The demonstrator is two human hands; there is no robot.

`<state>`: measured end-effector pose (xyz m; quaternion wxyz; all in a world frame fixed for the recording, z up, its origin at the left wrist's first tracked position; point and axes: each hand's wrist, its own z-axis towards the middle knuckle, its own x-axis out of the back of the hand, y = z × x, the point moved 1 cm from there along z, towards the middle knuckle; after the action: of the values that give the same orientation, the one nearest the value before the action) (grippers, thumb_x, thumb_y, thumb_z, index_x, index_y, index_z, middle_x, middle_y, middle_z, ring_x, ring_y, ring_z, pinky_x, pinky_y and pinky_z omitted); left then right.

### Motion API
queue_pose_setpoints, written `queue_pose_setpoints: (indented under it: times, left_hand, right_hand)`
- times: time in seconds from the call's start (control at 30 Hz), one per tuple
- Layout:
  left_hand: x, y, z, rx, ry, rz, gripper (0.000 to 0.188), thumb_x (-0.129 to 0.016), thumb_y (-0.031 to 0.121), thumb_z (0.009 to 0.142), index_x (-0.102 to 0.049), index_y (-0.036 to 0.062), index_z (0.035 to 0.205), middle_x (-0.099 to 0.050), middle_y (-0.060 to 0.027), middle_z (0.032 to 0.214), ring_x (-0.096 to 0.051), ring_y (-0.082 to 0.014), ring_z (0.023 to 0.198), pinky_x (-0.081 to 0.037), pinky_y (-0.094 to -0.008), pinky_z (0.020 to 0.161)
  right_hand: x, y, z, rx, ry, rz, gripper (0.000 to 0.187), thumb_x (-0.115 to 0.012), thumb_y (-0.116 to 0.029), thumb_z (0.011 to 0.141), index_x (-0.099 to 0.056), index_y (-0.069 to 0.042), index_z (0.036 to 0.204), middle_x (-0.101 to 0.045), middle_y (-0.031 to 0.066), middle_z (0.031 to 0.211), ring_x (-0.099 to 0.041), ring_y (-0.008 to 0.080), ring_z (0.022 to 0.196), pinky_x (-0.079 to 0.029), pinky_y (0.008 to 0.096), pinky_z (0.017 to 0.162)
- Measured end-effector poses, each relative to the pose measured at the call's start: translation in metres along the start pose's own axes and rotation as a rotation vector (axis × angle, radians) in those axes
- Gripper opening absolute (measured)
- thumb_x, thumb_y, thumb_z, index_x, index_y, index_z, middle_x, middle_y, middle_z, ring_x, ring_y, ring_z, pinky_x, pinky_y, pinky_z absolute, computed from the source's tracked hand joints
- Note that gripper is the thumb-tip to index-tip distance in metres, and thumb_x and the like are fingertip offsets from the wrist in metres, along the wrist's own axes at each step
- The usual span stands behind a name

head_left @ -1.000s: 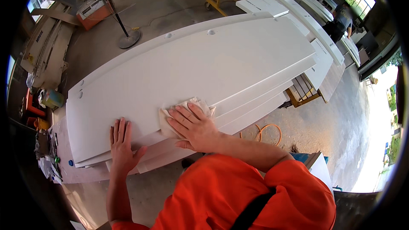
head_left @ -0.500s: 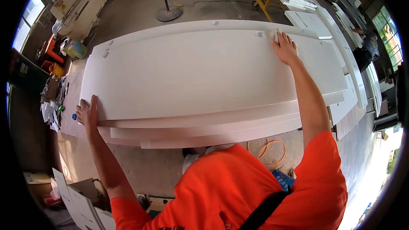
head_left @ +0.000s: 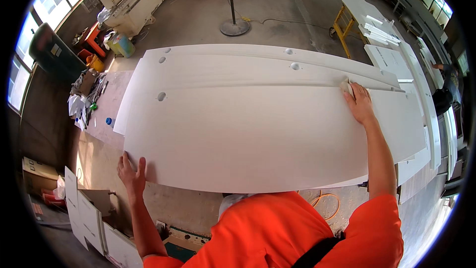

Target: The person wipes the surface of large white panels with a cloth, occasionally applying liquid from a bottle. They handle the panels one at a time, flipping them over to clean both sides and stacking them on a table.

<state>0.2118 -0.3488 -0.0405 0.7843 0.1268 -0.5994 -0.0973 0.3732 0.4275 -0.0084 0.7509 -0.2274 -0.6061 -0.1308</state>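
Observation:
A long white panel [head_left: 243, 134] lies on top of a stack, nearest my body. It has a round hole near its far left corner. My left hand [head_left: 132, 174] grips its near left corner, with the thumb over the top face and the fingers at the left edge. Toward the far right, my right hand [head_left: 360, 103] bears down on the panel with a pale wad, apparently a cloth [head_left: 346, 87], under its fingers. More white panels [head_left: 223, 72] show behind the top one, stepped back, with round holes near their far edges.
Left of the stack, a table [head_left: 116, 82] carries tools and a blue-capped bottle [head_left: 109, 121]. White boards [head_left: 391, 62] lie on the right, and another person [head_left: 448, 89] stands beyond. An orange hose [head_left: 327, 207] coils on the floor. Boards [head_left: 91, 218] lean at lower left.
The top panel has slid toward my body, uncovering the panels behind it. Both hands have come nearer with it, keeping their places at its left corner and far right. The view has shifted.

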Motion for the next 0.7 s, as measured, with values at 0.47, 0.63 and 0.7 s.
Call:
queue_pose_setpoints:
  times: [0.47, 0.63, 0.7]
  left_hand:
    - [0.039, -0.077, -0.048, -0.541, 0.02, -0.061, 0.07, -0.077, 0.0, 0.07, -0.06, 0.0055, 0.138, -0.054, -0.0202, 0.153, -0.054, -0.0423, 0.136, -0.045, -0.0508, 0.113]
    - [0.029, -0.084, -0.027, -0.762, 0.156, -0.197, 0.059, -0.073, -0.002, 0.07, -0.064, 0.0041, 0.128, -0.059, -0.0177, 0.148, -0.056, -0.0395, 0.136, -0.046, -0.051, 0.112]
    - [0.03, -0.089, -0.024, -0.837, 0.164, -0.24, 0.054, -0.074, 0.001, 0.07, -0.064, 0.0039, 0.123, -0.061, -0.0178, 0.145, -0.058, -0.0399, 0.135, -0.046, -0.0518, 0.112]
  right_hand:
    - [0.039, -0.195, -0.242, 0.446, -0.326, -0.072, 0.124, -0.085, -0.065, 0.07, -0.035, 0.011, 0.155, -0.027, 0.0333, 0.165, -0.025, 0.0455, 0.156, -0.019, 0.0565, 0.129]
    - [0.009, -0.2, -0.265, 0.516, -0.073, -0.261, 0.102, -0.088, -0.029, 0.066, -0.044, 0.013, 0.147, -0.038, 0.0354, 0.158, -0.038, 0.0476, 0.149, -0.033, 0.057, 0.123]
    - [0.003, -0.195, -0.272, 0.561, 0.009, -0.387, 0.09, -0.082, -0.01, 0.063, -0.05, 0.013, 0.143, -0.045, 0.0349, 0.154, -0.046, 0.0472, 0.145, -0.039, 0.0549, 0.12]
